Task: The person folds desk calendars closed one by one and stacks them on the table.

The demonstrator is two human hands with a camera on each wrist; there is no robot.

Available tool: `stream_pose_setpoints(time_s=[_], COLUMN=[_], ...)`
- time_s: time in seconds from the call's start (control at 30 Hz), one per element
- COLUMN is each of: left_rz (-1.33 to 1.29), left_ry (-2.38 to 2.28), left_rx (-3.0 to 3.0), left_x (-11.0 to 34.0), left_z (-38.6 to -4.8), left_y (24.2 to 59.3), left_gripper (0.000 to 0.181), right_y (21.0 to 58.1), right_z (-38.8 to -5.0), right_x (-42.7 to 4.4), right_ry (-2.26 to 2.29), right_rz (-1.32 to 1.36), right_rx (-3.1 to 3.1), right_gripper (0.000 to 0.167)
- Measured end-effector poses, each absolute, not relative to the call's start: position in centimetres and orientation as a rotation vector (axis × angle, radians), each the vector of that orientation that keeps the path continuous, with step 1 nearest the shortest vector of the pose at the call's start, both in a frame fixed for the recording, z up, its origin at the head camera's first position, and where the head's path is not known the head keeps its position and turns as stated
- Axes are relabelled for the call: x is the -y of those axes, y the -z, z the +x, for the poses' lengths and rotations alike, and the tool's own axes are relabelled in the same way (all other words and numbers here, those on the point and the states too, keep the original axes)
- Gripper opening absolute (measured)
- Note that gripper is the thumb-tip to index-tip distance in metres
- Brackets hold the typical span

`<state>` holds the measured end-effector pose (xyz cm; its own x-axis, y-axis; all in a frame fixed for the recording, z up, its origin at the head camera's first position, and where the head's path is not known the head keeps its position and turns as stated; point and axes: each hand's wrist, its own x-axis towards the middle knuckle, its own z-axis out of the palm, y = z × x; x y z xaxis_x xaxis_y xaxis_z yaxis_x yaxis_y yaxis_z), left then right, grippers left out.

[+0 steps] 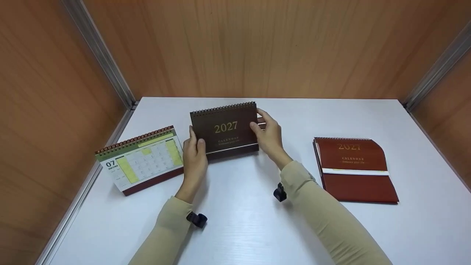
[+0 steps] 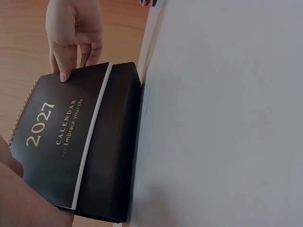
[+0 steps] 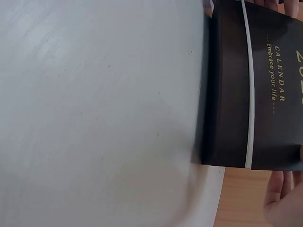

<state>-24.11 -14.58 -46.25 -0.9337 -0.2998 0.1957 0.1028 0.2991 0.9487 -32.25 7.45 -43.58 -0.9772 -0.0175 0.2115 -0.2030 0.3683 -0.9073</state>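
A dark brown spiral-bound desk calendar [image 1: 225,138] with gold "2027" on its cover is tilted upright between both hands, near the back of the table. My left hand [image 1: 195,160] grips its left edge, thumb towards the front. On the opposite edge, my right hand [image 1: 271,137] pinches the calendar, its thumb on the cover and its fingers behind. In the left wrist view, the calendar's lower edge [image 2: 124,189] lies close to the white tabletop; whether it touches cannot be told. The right wrist view shows the same cover [image 3: 272,137] with its pale strip.
To the left, another desk calendar [image 1: 147,160] stands open at a "07" page. A red 2027 calendar [image 1: 358,187] lies at the right, its cover slightly lifted. Wooden panels [image 1: 257,48] with metal frame posts [image 1: 106,55] enclose the white table [image 1: 235,228].
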Motion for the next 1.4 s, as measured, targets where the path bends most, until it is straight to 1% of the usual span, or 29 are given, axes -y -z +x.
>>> stream_pose_setpoints(time_s=[0.47, 0.73, 0.87, 1.17, 1.4], left_rz=[0.114, -0.012, -0.031, -0.067, -0.115], left_ry=[1.694, 1.702, 1.686, 1.673, 1.648], left_rx=[2.323, 2.380, 2.414, 2.464, 2.515], left_x=[14.3, 13.9, 13.7, 12.3, 11.1], left_z=[-23.8, -23.3, -23.0, -22.9, -23.1], left_y=[45.7, 45.3, 44.9, 44.5, 43.9], left_gripper=[0.061, 0.060, 0.059, 0.063, 0.062], right_y=[42.2, 41.9, 41.9, 41.8, 41.5], right_z=[-30.4, -28.8, -28.1, -26.9, -26.5], right_x=[-10.1, -12.5, -13.4, -15.8, -18.2], right_ry=[-1.649, -1.651, -1.677, -1.725, -1.759], right_rz=[0.163, 0.157, 0.134, 0.151, 0.139], right_rx=[2.514, 2.535, 2.521, 2.536, 2.617], right_gripper=[0.051, 0.052, 0.052, 0.051, 0.055])
